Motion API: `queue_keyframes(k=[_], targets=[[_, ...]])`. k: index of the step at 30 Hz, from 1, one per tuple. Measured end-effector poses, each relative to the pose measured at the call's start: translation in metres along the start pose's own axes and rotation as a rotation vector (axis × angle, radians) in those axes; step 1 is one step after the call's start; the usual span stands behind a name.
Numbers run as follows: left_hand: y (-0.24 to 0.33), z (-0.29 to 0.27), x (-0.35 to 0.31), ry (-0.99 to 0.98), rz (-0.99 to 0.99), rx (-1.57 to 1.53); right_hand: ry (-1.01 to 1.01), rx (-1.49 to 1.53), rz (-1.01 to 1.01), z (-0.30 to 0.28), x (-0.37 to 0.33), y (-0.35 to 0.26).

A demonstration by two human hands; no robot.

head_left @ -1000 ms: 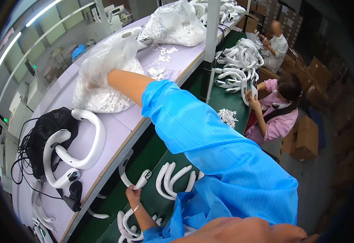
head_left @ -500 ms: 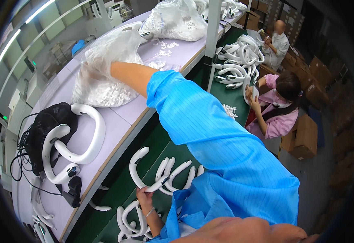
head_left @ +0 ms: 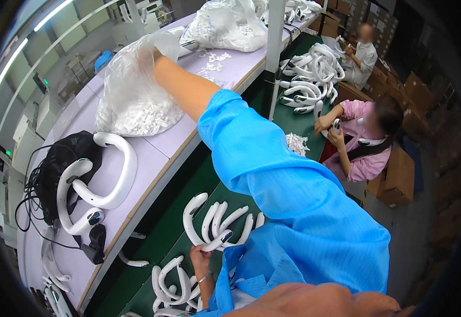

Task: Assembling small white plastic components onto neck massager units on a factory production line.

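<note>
My left hand (head_left: pixel 201 255), low in the middle of the view, grips a white U-shaped neckband device (head_left: pixel 190 221) by its lower end, where a dark patch shows. Stretched across the bench, my right arm reaches into a clear plastic bag (head_left: pixel 115 95). The right hand (head_left: pixel 147 55) is up near the top of that bag, blurred behind the film, so its fingers cannot be made out. Many small white plastic pieces (head_left: pixel 145 117) fill the bag's bottom. Beside my left hand, several similar neckbands (head_left: pixel 221 219) lie on the green surface.
A second bag of white pieces (head_left: pixel 230 31) sits farther along the lilac bench (head_left: pixel 151 161), with loose bits near it. Neckbands (head_left: pixel 119 174), a black bag (head_left: pixel 64 164) and cables lie at the left. A metal post (head_left: pixel 274 42) stands ahead. Two people work along the green line.
My right hand has moved up and away from the pieces toward the bag's top, lifting the film. My left hand has shifted slightly right with the neckband. The person in pink has shifted.
</note>
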State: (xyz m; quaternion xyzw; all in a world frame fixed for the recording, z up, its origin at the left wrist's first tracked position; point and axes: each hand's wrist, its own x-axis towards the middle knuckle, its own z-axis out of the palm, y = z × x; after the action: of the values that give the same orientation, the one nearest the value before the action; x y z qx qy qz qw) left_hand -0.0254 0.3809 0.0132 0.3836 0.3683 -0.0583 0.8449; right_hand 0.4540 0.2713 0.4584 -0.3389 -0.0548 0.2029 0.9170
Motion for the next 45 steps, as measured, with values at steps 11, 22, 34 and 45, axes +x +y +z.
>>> queue_keyframes(k=[11, 22, 34, 45], targets=[[0.007, 0.018, -0.025, -0.007, 0.114, 0.125, 0.03, 0.149, -0.05, -0.047, -0.04, -0.02], [-0.005, 0.085, -0.022, 0.028, 0.159, 0.328, -0.288, 0.094, 0.096, -0.15, -0.192, -0.029], [-0.04, 0.154, -0.026, 0.094, 0.322, 0.771, 0.418, -0.297, 0.161, -0.414, -0.367, 0.095], [-0.103, 0.2, 0.009, 0.227, 0.285, 0.732, 0.288, -1.923, -0.337, -0.527, -0.392, 0.158]])
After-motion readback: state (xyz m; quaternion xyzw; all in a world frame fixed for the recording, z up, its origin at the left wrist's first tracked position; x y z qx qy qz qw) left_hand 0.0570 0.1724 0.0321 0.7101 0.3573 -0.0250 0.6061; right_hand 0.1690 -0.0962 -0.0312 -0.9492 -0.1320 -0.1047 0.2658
